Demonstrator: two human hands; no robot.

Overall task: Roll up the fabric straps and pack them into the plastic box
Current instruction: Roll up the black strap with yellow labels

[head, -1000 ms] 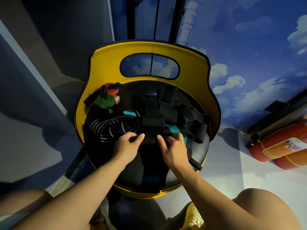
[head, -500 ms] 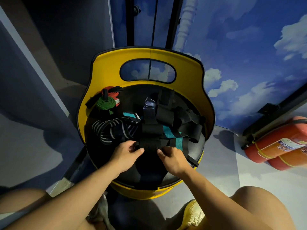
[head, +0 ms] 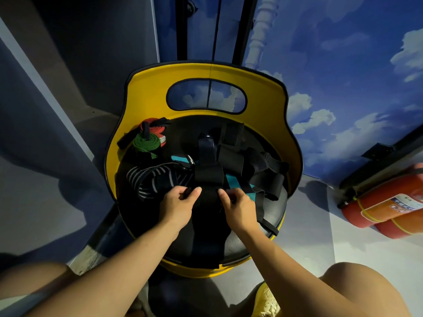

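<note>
— Since a moment ago, we see both hands drawn slightly nearer to us, and the black strap's near end looks more rolled between them.

— Agreed. Our left hand [head: 177,203] pinches the left end of the black strap [head: 208,179], fingers and thumb curled on it; our right hand [head: 238,205] pinches the right end. They sit close, with the roll between them.

— Beyond the hands the same strap runs away from us over a teal strap [head: 233,183]. A striped black-and-white strap [head: 151,179] lies just left of and beyond the left hand.

— Farther beyond on the left, a rolled green strap [head: 145,144] touches a rolled red strap [head: 152,129]. More loose black straps [head: 258,165] are heaped beyond the right hand.

— Everything rests on the black seat of a yellow chair [head: 206,72]. We cannot make out a plastic box.

— Well to the right of the right hand, red fire extinguishers [head: 386,207] lie on the floor [head: 304,243].
</note>
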